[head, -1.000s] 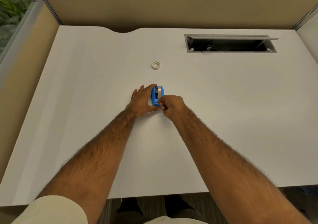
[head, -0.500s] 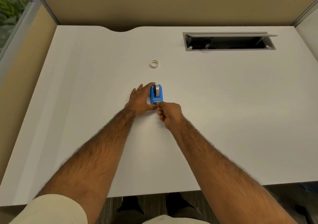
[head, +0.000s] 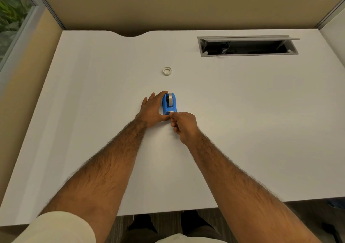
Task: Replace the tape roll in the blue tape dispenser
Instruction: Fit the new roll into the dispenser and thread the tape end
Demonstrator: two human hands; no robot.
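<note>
White laminate forms the desk (head: 242, 130), which is bounded at the rear and sides by tan partition panels (head: 177, 3). A grey-framed cable hatch (head: 248, 45) is recessed in the far right of the desk surface, its lid propped open; dark cabling is seen inside. A window strip (head: 11, 18) with green foliage behind it is located at the far left.

Both bare forearms are extended from the near edge toward the desk centre. The left hand (head: 152, 110) is laid against the left side of the blue tape dispenser (head: 169, 104), with the fingers spread along its flank and the thumb set at its near end. The right hand (head: 183, 126) is positioned just in front of the dispenser's near end, with thumb and forefinger pressed together in a pinch at the cutter; the item pinched is too small to be identified.

The dispenser is stood upright on the desk centre, with a grey-looking tape roll (head: 170, 98) seated in it. A second, whitish roll (head: 166, 71) is laid flat on the desk beyond the dispenser, well apart from it.

No brand, label or legible writing can be made out on any item.
</note>
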